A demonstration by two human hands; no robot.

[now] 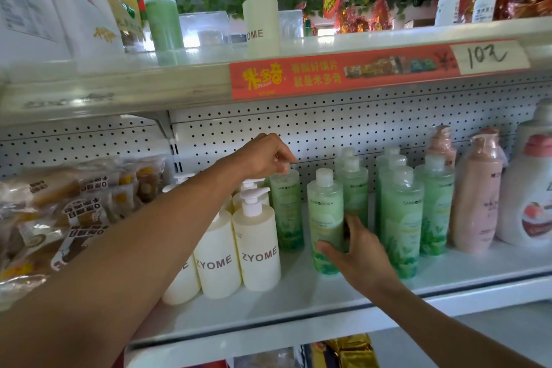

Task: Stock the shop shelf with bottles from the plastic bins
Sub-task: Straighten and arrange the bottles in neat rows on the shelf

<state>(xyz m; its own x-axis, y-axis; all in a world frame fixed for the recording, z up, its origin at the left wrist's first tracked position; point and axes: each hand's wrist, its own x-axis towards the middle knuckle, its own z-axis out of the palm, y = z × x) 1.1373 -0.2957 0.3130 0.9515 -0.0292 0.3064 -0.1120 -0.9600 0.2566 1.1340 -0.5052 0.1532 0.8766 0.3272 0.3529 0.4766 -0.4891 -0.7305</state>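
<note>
Green bottles with white caps stand on the middle shelf. My left hand reaches in from the left and pinches the cap of the leftmost green bottle, which stands against the pegboard back. My right hand comes from the lower right and grips the lower body of a second green bottle standing nearer the shelf front. Several more green bottles stand in rows just to the right. No plastic bin is in view.
Cream pump bottles marked ZYOME crowd the shelf left of the green ones. Pink bottles and a white jug stand at the right. Snack packets fill the left section. The upper shelf holds more bottles.
</note>
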